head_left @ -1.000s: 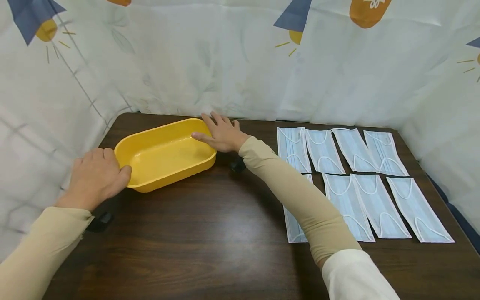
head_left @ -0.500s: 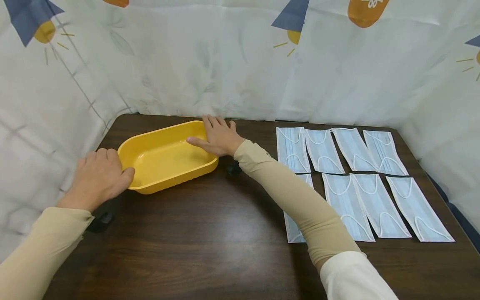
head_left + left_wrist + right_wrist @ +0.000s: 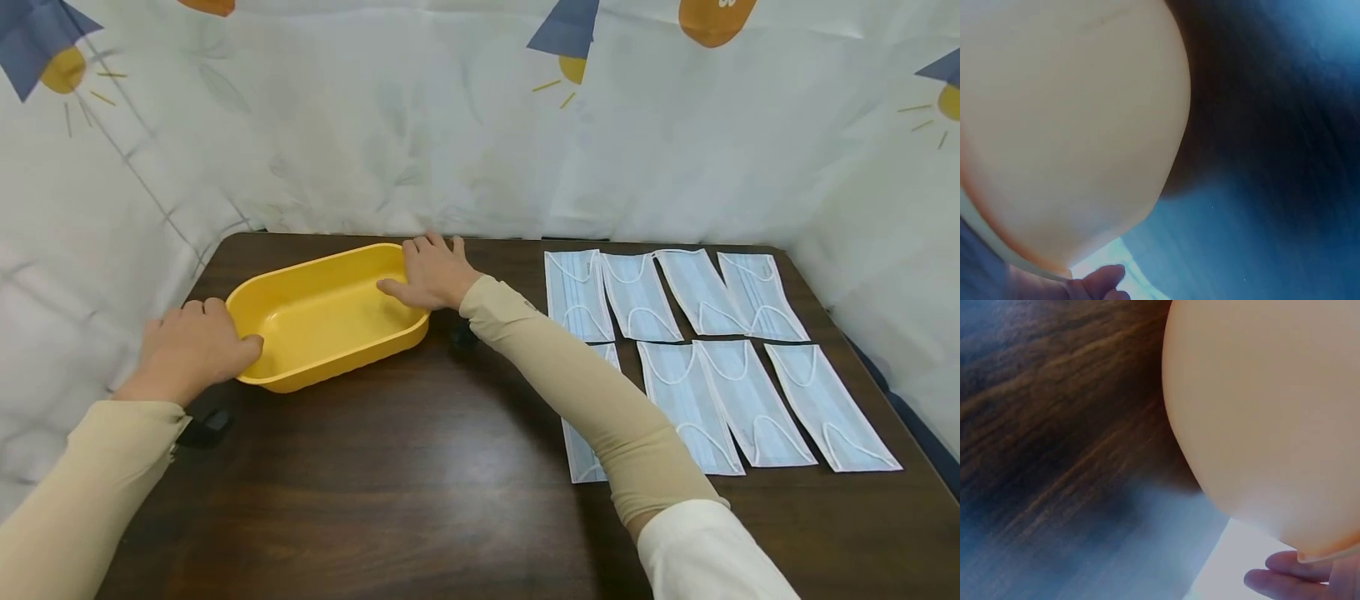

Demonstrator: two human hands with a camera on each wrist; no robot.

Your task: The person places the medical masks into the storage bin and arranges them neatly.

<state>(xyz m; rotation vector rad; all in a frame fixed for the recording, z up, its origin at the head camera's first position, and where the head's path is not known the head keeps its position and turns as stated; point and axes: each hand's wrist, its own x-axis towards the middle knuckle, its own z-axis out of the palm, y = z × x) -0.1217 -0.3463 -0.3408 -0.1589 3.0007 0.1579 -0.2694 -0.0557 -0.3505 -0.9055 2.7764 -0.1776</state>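
Observation:
A yellow oblong plastic basin [image 3: 324, 323] rests at the table's back left, its bare inside facing up. My left hand [image 3: 189, 348] grips its left end, the thumb over the rim and the fingers outside. At the right end, my right hand [image 3: 433, 273] holds the rim with the thumb inside and fingers along the far outer side. Both wrist views show the basin's pale-looking outer wall close up, in the left [image 3: 1072, 131] and in the right [image 3: 1260, 419]. Fingertips [image 3: 1285, 582] show past the rim in the right wrist view.
Several light blue face masks [image 3: 753, 400] lie flat in two rows at the right of the dark wooden table [image 3: 375, 500]. My right forearm partly covers one. A patterned white curtain [image 3: 480, 125] hangs behind the table and along both sides.
The basin has shifted slightly right and nearer with both hands on it. My right hand's spread fingers have drawn closer to the rim. The head view has turned a little. The masks lie unmoved.

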